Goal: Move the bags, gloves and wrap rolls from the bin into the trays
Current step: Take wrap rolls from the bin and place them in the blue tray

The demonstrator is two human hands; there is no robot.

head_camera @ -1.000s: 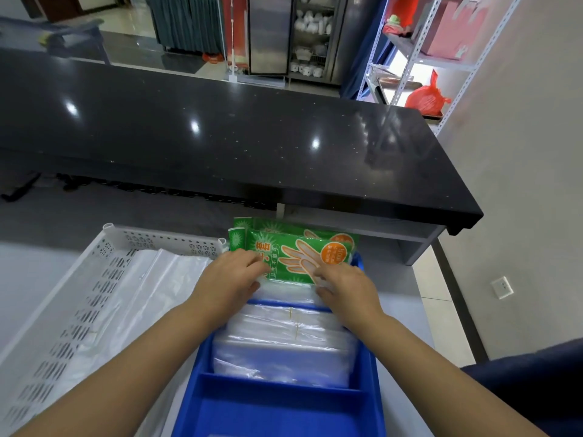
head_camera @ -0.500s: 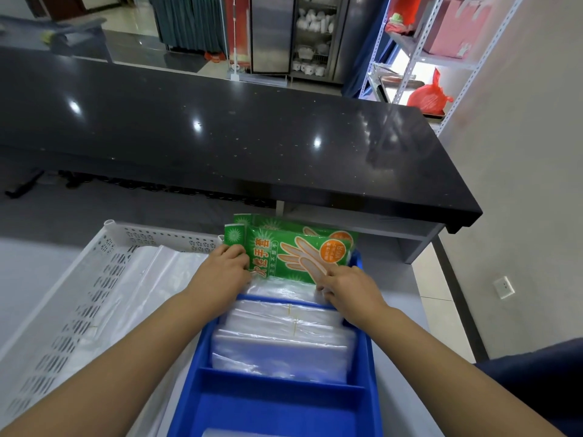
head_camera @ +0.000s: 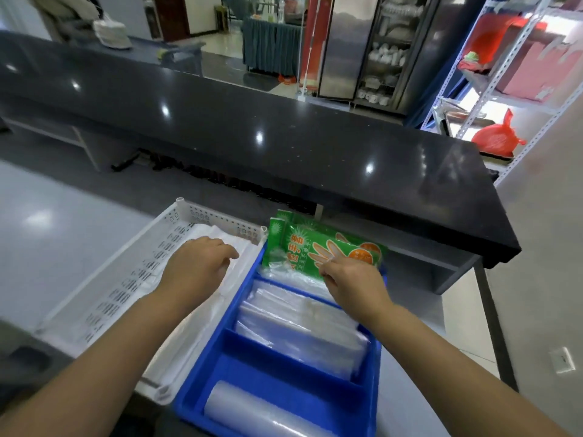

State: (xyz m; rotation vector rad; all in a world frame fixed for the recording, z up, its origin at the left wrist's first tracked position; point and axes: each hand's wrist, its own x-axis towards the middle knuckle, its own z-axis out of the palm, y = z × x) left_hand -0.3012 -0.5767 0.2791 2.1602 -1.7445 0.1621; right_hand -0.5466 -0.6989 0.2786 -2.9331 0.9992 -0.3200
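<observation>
Right hand is pinching the lower right edge of the green glove packet, fingertips closed on it, right of centre in the frame. Left hand hangs open and empty, palm down, fingers loosely spread over the white perforated tray at centre left, above the clear plastic sheet lying in it. The glove packets stand nearly upright in the far compartment of the blue divided bin, long axis running left to right, tilted so the left end sits higher, printed face toward the camera; a second green packet peeks out behind. In the middle compartment, a stack of clear plastic bags leans on edge, long side across the bin. In the nearest compartment, a wrap roll lies on its side, axis slanting toward the bottom right. Beyond, the black counter crosses the frame.
</observation>
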